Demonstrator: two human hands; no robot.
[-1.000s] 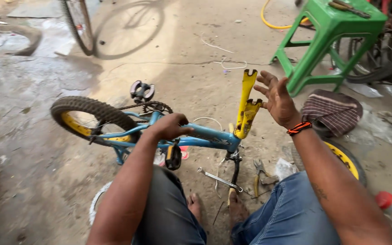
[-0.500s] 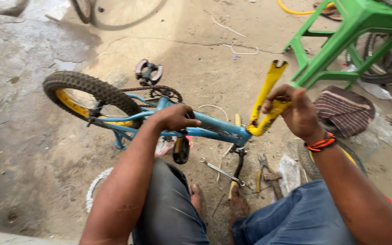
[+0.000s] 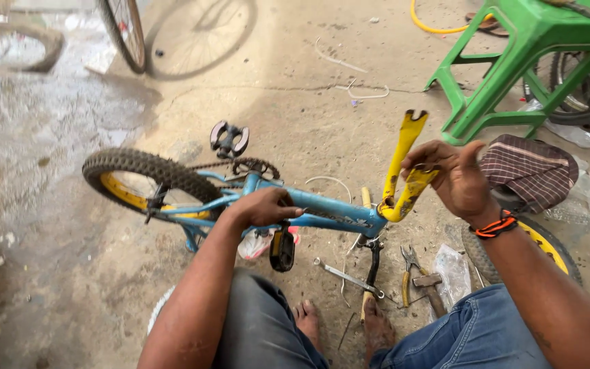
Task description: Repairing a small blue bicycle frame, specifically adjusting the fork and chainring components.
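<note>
Both my hands are on a small blue bike point(image 3: 322, 208) that lies upside down on the concrete floor point(image 3: 295, 89) in front of my knees. My left hand point(image 3: 262, 207) is closed over the blue frame tube, fingers wrapped round it, just above a black pedal point(image 3: 282, 249) that hangs under the tube. My right hand point(image 3: 453, 179) grips the yellow fork point(image 3: 404, 171) near its crown, thumb up, fingers curled round one leg; the fork sticks up and tilts away from me, its notched tip free in the air. An orange and black band point(image 3: 494, 225) sits on my right wrist.

The rear wheel point(image 3: 146, 181), knobby black tyre on a yellow rim, is to my left, still in the frame, with the chain point(image 3: 240, 165) and a second pedal point(image 3: 229, 139) above it. Another yellow-rimmed wheel point(image 3: 534, 246) lies to my right, partly under my arm, and a striped cloth point(image 3: 528, 171) rests just beyond it. On the floor between my feet and the frame lie a spanner point(image 3: 346, 275), pliers point(image 3: 408, 270) and a hammer point(image 3: 431, 290), close together. A green stool point(image 3: 513, 61) stands further off to the right, and a big spoked wheel point(image 3: 125, 31) stands at the top left.
</note>
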